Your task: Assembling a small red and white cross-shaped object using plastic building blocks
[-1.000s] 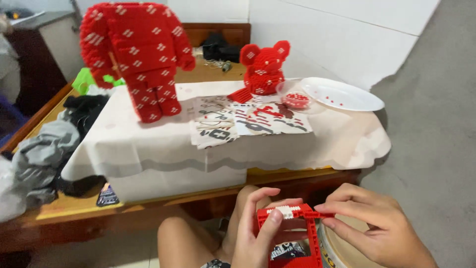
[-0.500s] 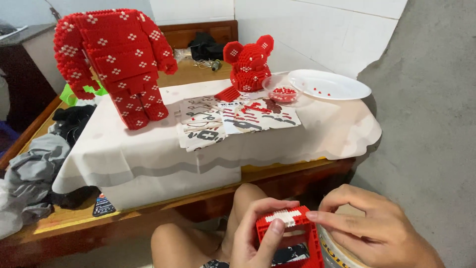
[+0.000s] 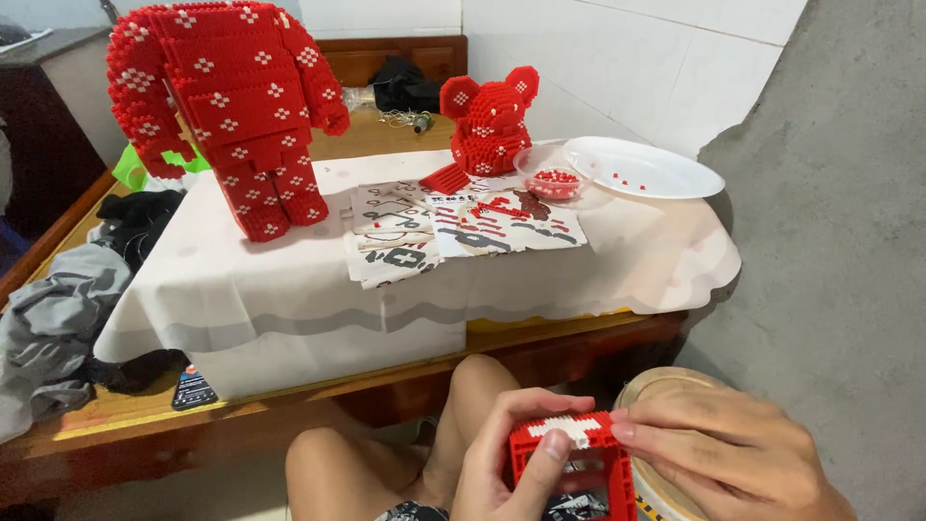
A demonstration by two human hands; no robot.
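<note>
We grip a red brick block (image 3: pixel 571 463) in our left hand (image 3: pixel 506 463), while our right hand (image 3: pixel 723 458) pinches its top edge. Its lower part is cut off by the frame.

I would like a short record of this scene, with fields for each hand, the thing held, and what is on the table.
left hand: left hand grips the red block piece from the left, thumb on its front
right hand: right hand touches the piece's top right edge with its fingertips
held thing: hollow red brick build with a white cross on top
table: white cloth carries a large red block body, a red bear head, instruction sheets, a small bowl of red bricks, a white plate
</note>
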